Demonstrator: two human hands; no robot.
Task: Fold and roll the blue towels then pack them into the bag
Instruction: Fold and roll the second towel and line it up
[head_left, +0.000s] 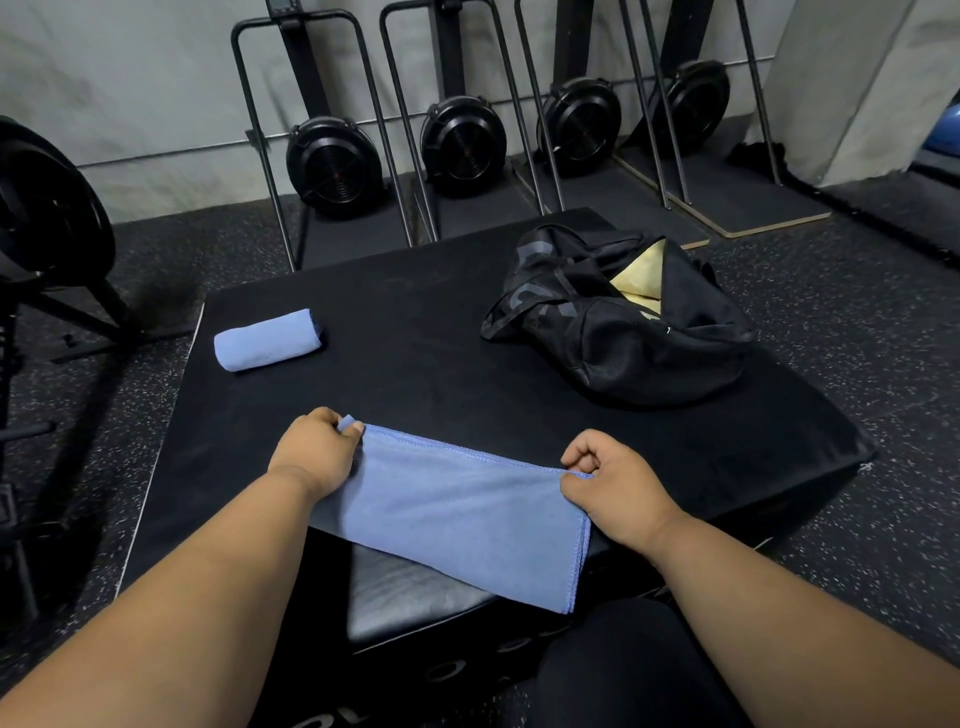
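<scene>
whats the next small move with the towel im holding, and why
Probably lay it flat. The left hand and right hand pinch the folded towel's far corners, and its near end hangs off the black platform.

Both bare forearms extend forward from the lower corners of the view. Left hand (316, 451): knuckles up, fingers curled, thumb and fingertips pinching the far left corner of a folded blue cloth towel (462, 512). Right hand (615, 486): fingers curled likewise, pinching the towel's far right corner.
</scene>
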